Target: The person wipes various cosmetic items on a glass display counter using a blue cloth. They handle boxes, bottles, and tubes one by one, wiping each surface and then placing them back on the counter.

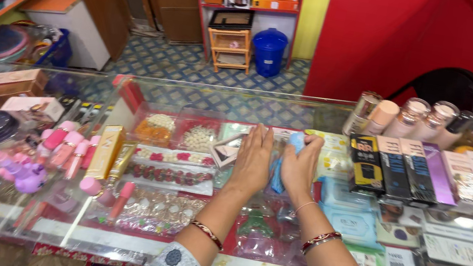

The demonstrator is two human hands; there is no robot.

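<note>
On the glass worktop [130, 87], near the centre, the left hand [254, 158] lies flat with fingers stretched, holding nothing. Just beside it at 3 o'clock, the right hand [299, 168] is closed around a blue cloth [278, 174], pressing it on the glass.

1. The glass tabletop [290, 113] stretches across in front of me.
2. My left hand [253, 158] lies flat on it.
3. My right hand [301, 165] presses a blue cloth [278, 174] against the glass.
4. Bottles [406, 119] stand at its far right.
</note>
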